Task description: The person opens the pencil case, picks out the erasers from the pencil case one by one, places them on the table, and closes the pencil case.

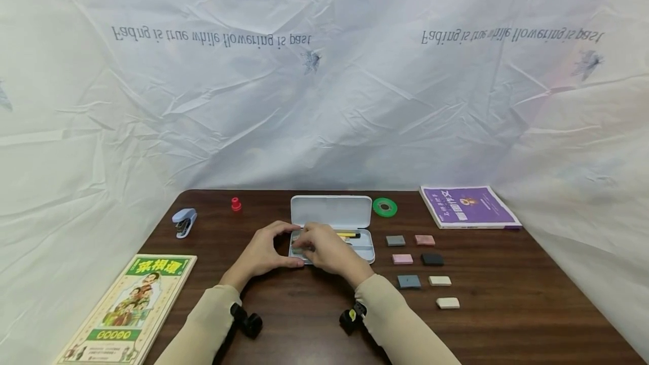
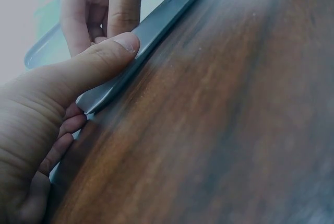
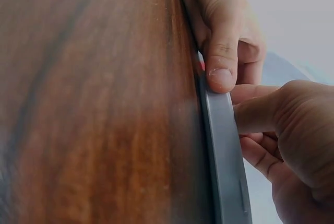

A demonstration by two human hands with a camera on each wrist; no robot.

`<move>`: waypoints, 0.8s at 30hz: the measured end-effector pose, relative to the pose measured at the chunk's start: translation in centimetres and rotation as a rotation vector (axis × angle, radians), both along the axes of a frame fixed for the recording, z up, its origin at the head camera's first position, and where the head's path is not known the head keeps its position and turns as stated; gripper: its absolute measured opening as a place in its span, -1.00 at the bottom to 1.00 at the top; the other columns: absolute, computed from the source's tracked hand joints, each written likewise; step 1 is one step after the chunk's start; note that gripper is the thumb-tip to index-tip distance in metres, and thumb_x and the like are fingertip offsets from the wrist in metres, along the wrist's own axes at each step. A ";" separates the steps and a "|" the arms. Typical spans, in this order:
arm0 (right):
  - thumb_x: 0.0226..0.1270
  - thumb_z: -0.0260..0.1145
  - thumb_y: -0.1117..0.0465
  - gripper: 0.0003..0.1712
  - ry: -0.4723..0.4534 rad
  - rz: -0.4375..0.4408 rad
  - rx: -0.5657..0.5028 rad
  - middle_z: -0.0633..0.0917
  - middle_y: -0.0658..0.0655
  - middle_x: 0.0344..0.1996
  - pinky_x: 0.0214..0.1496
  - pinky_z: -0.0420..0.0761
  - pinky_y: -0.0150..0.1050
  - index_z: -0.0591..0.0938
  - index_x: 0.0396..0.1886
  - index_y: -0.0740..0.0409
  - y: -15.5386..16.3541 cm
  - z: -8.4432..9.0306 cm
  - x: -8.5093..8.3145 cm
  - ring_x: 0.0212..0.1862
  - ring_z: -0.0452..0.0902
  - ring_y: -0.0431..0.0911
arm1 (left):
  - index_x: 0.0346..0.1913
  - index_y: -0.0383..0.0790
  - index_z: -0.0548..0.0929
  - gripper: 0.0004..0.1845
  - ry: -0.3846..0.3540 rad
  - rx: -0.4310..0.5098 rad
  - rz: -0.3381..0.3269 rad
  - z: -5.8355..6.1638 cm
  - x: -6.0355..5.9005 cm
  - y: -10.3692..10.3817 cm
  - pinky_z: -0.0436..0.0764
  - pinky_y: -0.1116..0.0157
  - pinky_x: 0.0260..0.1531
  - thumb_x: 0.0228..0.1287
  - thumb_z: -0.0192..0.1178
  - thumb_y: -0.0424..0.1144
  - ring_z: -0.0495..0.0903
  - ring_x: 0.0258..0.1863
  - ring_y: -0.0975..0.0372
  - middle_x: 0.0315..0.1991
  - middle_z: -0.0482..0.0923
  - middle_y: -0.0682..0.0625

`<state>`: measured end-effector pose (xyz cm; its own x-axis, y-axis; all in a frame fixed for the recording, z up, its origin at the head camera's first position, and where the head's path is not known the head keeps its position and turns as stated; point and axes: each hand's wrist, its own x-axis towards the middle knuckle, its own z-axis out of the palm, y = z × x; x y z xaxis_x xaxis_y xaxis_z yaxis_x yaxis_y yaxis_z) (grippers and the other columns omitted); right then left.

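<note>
Open pale-blue pencil case (image 1: 363, 248) at table (image 1: 507, 320) centre, lid raised behind. Left hand (image 1: 263, 252) clamped on its left end, thumb along the front wall; right hand (image 1: 324, 249) reaching inside, fingers curled (contents hidden). Best kept braced, movements small. Erasers (image 1: 418, 269) just right; bare wood toward the near edge.

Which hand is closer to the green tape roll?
Right. The right hand is in the open case, nearer the green tape roll; the left hand grips the case's far end.
</note>
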<state>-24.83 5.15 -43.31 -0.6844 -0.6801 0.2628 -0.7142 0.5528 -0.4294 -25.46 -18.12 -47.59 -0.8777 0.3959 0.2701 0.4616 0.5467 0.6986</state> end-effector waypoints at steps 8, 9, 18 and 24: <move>0.55 0.50 0.37 -0.77 -0.017 0.005 0.014 0.77 0.02 -0.08 -0.04 0.73 -0.32 0.92 0.05 0.06 0.1 0.1 0.0 -0.08 0.71 -0.15 | 0.46 0.07 0.70 -0.11 -0.007 0.005 -0.004 0.0 0.0 0.0 0.55 -0.19 0.46 0.04 0.79 0.18 0.57 0.47 -0.01 0.41 0.65 0.05; 0.55 0.50 0.37 -0.77 -0.016 0.007 0.015 0.78 0.02 -0.07 -0.03 0.73 -0.32 0.92 0.05 0.05 0.1 0.1 0.0 -0.07 0.71 -0.15 | 0.46 0.08 0.70 -0.11 -0.006 0.006 -0.004 0.0 -0.1 0.0 0.54 -0.19 0.46 0.04 0.79 0.18 0.57 0.47 -0.01 0.41 0.65 0.05; 0.55 0.51 0.36 -0.80 0.005 0.017 0.015 0.82 0.01 -0.07 0.06 0.74 -0.26 0.92 0.02 0.06 -0.1 0.1 0.0 0.01 0.72 -0.10 | 0.45 0.09 0.71 -0.12 0.002 0.002 -0.004 -0.1 -0.2 -0.1 0.55 -0.18 0.46 0.04 0.79 0.18 0.58 0.46 0.02 0.39 0.66 0.08; 0.49 0.53 0.38 -0.82 -0.016 -0.018 -0.013 0.78 0.02 -0.14 -0.03 0.74 -0.30 0.90 -0.01 0.09 0.1 0.3 -0.1 -0.08 0.72 -0.14 | 0.45 0.07 0.70 -0.12 -0.003 0.001 -0.007 0.0 -0.1 0.0 0.54 -0.18 0.47 0.04 0.79 0.16 0.58 0.47 0.01 0.39 0.66 0.07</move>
<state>-24.90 5.22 -42.99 -0.7006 -0.6644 0.2602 -0.6972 0.5599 -0.4477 -25.56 -18.09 -47.62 -0.8757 0.4019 0.2677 0.4633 0.5426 0.7007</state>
